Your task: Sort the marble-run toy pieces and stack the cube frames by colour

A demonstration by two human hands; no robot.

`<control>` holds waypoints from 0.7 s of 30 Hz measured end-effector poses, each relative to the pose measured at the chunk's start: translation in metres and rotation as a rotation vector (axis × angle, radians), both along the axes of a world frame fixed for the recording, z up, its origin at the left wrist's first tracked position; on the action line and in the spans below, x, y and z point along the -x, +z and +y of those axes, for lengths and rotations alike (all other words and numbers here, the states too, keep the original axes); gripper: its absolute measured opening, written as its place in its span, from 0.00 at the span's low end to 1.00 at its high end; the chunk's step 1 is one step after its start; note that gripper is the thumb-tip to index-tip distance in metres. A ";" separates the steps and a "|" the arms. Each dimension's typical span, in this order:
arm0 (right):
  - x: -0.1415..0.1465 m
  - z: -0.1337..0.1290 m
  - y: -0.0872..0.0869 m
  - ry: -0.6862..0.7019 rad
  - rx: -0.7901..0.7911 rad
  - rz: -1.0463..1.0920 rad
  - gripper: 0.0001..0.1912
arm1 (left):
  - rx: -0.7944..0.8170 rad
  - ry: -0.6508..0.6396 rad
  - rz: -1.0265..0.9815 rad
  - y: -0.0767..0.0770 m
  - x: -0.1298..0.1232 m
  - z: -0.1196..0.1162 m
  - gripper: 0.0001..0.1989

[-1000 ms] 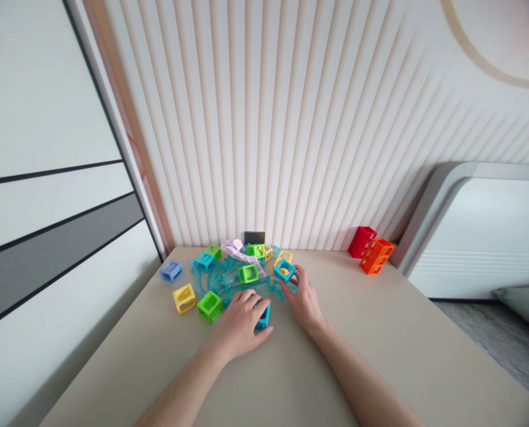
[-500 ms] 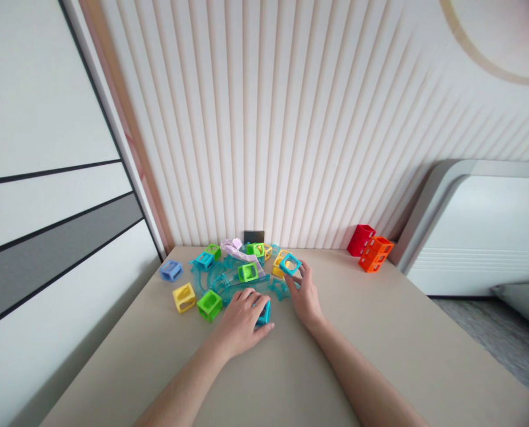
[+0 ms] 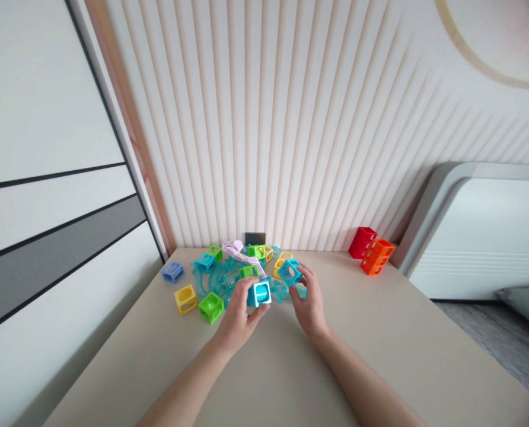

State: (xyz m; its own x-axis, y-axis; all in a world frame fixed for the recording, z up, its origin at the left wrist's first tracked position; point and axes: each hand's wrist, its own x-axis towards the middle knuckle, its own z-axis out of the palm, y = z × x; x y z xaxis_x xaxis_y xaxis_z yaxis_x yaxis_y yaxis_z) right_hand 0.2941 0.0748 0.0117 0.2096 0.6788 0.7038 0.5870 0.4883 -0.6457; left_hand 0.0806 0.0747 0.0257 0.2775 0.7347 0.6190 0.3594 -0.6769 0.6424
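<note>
My left hand (image 3: pixel 240 311) is closed round a blue cube block (image 3: pixel 261 293) whose opening shows a lighter blue curved inside. It grips the cube between thumb and fingers above the table. My right hand (image 3: pixel 309 301) pinches a teal cube block (image 3: pixel 290 271) with a round hole, tilted, by its right side. The two cubes are a short way apart. Behind them lies a pile of clear teal track pieces (image 3: pixel 222 279) with a pale purple piece (image 3: pixel 244 254) on top. Left of my left hand sit a green cube (image 3: pixel 211 306) and a yellow cube (image 3: pixel 185 299).
A periwinkle block (image 3: pixel 172 272) lies at the table's left edge. More green and yellow cubes are among the pile. Stacked red blocks (image 3: pixel 362 242) and orange blocks (image 3: pixel 376 257) stand at the back right near the ribbed wall (image 3: pixel 282 118). A black socket (image 3: pixel 255 239) is on the wall.
My left hand has raised its blue cube off the table and turned its opening towards me. My right hand has tilted the teal cube and shifted slightly.
</note>
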 end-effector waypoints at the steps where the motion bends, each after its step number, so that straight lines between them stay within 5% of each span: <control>1: 0.001 -0.002 0.000 0.009 0.001 -0.022 0.24 | 0.047 0.008 -0.083 0.000 -0.001 0.000 0.22; 7: 0.007 -0.008 -0.001 0.031 -0.028 -0.161 0.21 | 0.386 -0.099 -0.462 0.003 -0.009 -0.004 0.23; 21: 0.019 -0.018 0.012 0.116 -0.065 -0.325 0.25 | 0.706 -0.277 -0.601 0.006 -0.018 -0.011 0.28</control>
State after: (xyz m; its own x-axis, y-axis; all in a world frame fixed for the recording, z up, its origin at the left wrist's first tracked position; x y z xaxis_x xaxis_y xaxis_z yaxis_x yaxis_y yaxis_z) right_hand 0.2751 0.0569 0.0241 -0.1088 0.6365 0.7636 0.6950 0.5979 -0.3993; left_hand 0.0982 0.0632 0.0318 0.2782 0.9479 0.1552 -0.2763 -0.0758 0.9581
